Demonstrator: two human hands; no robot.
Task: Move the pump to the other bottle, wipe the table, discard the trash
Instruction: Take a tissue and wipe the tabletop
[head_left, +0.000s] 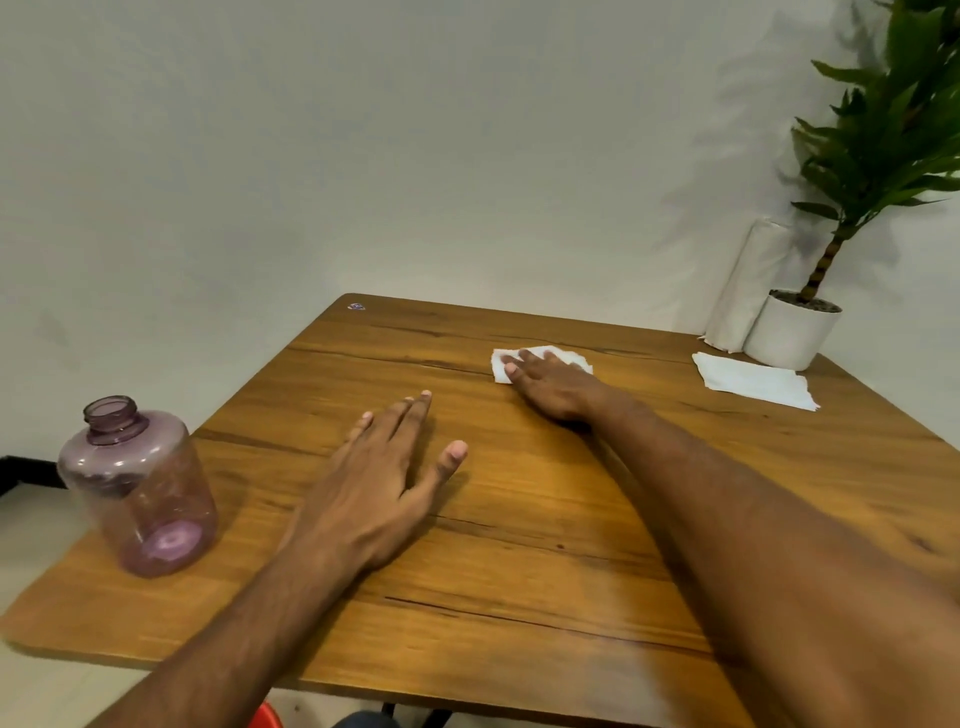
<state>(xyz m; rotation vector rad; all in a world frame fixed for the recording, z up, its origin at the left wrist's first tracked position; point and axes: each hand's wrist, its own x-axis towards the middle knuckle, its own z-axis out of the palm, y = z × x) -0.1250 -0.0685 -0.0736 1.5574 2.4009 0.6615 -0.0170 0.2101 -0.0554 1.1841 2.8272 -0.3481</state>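
Observation:
My right hand (553, 387) lies flat on a white paper towel (503, 369), pressing it to the wooden table (519, 519) toward the far middle. My left hand (384, 478) rests palm down on the bare wood near the table's centre, fingers spread, holding nothing. A clear purple bottle (137, 488) stands upright at the table's left edge with its neck uncovered and no pump on it. No pump and no other bottle are in view.
A second white paper sheet (753, 382) lies at the far right. Behind it a paper towel roll (748, 286) leans on the wall beside a white pot (792, 332) with a green plant. A small sticker (356, 306) marks the far left corner.

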